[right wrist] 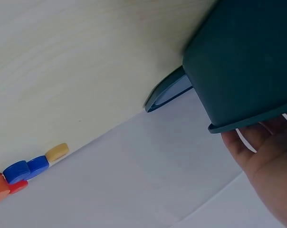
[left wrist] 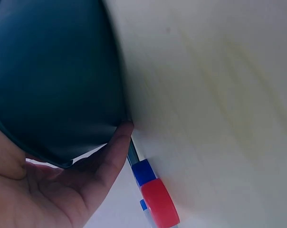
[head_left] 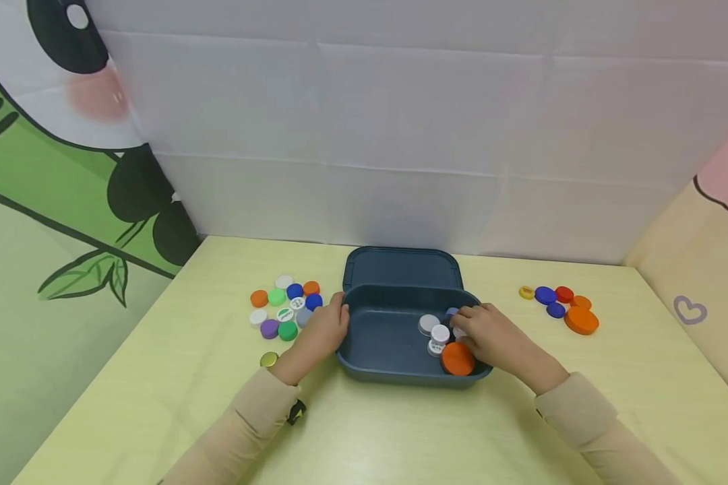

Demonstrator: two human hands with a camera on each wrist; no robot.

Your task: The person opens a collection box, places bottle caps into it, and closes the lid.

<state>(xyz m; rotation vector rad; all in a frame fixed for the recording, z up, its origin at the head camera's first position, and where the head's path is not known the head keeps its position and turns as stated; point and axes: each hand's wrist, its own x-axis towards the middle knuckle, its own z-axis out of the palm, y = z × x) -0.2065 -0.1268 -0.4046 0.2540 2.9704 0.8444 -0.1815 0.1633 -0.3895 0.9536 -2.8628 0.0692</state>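
A dark blue plastic box (head_left: 382,376) stands uncovered at the middle of the table. My left hand (head_left: 325,329) grips its left end, with the thumb by the rim and the fingers along the outer wall (left wrist: 62,95). Over the right rim reaches my right hand (head_left: 491,335), its thumb and fingertips pinching a white bottle cap (head_left: 459,332) inside. Around those fingertips lie a large orange cap (head_left: 458,359), a grey-white cap (head_left: 428,324), a blue cap (head_left: 451,312) and stacked white caps (head_left: 439,334). In the right wrist view, the box wall hides the fingertips.
The box's lid (head_left: 402,267) lies behind it. Left of the box is a group of mixed-colour caps, including a purple cap (head_left: 269,329); a gold cap (head_left: 269,360) lies nearer. Several caps lie at the right, among them a large orange one (head_left: 582,320). A wall (head_left: 400,168) borders the table's back.
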